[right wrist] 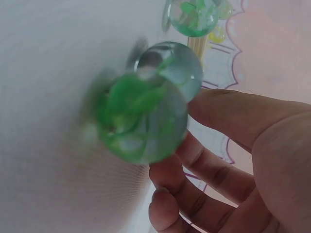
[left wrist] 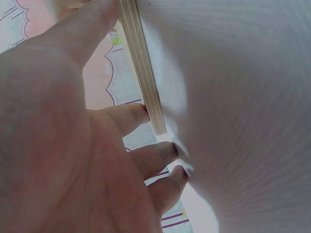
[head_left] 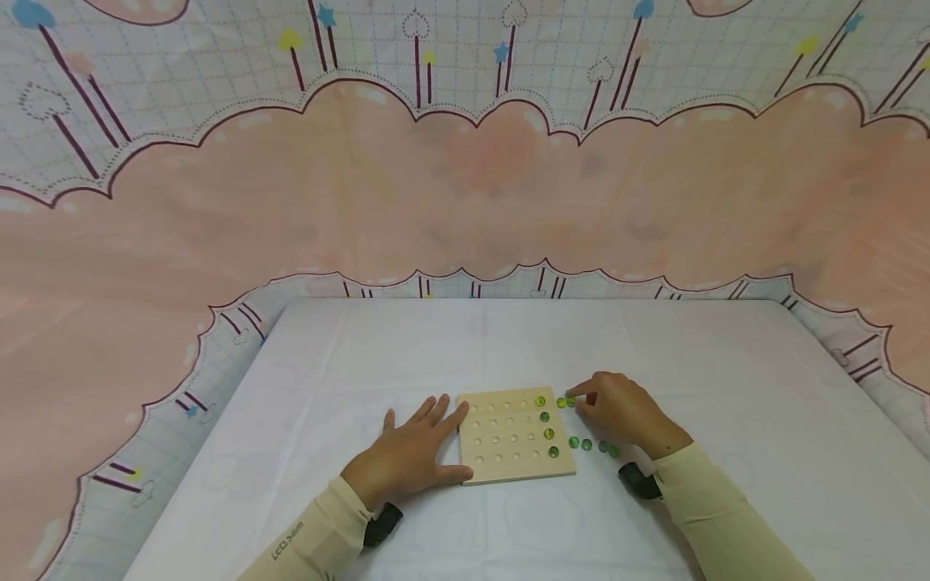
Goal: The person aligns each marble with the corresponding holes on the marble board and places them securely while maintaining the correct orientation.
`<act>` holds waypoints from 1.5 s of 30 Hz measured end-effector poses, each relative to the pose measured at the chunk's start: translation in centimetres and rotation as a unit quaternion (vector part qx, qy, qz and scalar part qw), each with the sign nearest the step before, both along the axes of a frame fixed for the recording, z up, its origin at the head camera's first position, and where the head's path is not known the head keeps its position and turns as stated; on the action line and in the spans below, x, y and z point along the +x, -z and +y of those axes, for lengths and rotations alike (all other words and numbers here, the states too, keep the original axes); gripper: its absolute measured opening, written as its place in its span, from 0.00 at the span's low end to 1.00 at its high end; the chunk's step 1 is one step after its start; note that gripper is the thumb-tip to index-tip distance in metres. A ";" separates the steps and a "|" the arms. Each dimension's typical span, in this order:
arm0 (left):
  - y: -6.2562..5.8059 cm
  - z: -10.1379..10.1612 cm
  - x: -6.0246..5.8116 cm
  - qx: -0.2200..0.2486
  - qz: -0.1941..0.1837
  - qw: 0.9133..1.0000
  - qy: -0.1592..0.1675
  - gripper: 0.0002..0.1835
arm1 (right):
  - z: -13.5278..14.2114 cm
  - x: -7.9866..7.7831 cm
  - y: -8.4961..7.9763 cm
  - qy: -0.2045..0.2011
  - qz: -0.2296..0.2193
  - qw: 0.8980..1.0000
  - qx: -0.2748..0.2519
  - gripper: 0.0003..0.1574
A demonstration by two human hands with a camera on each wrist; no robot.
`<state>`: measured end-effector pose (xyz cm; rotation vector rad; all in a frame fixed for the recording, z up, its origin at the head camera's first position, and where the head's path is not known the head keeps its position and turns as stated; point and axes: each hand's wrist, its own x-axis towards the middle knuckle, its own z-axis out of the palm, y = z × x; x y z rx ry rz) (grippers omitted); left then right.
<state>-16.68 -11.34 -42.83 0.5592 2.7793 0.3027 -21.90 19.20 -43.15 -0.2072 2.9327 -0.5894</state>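
Note:
A pale wooden board (head_left: 508, 440) with rows of round hollows lies on the white cloth. Several green and yellow-green marbles (head_left: 548, 433) sit in its right-hand column. My left hand (head_left: 410, 452) spreads its fingers at the board's left edge, thumb at the near corner and forefinger at the far one; the left wrist view shows that edge (left wrist: 143, 68) against the fingers. Beyond the board's right side, my right hand (head_left: 625, 411) pinches a green marble (head_left: 570, 401) between forefinger and thumb. In the right wrist view, a large near marble (right wrist: 143, 119) hides the fingertips.
A yellowish marble (head_left: 561, 403) lies between the board and the right fingertips. Several green marbles (head_left: 587, 445) form a loose row on the cloth (head_left: 407, 347), close below the right hand. A patterned curtain (head_left: 465, 194) hangs behind the table.

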 end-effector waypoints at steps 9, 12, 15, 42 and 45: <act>0.0 0.1 0.1 -0.002 0.003 1.000 0.003 0.50 | 0.0 0.2 0.2 0.003 0.008 1.000 -0.003 0.12; 0.1 0.1 0.1 -0.002 0.004 1.000 0.002 0.50 | 0.1 0.2 0.3 0.001 0.012 1.000 -0.004 0.11; 0.2 0.1 0.1 -0.004 0.006 1.000 0.002 0.50 | 0.1 0.1 0.3 -0.003 0.016 1.000 -0.004 0.11; -0.1 0.1 -0.2 0.000 -0.004 1.000 -0.001 0.50 | -0.7 1.4 -2.1 -0.040 0.052 0.998 0.018 0.11; -0.1 0.1 -0.3 0.001 -0.003 1.000 0.000 0.50 | -0.8 1.6 -2.3 -0.045 0.059 0.997 0.017 0.11</act>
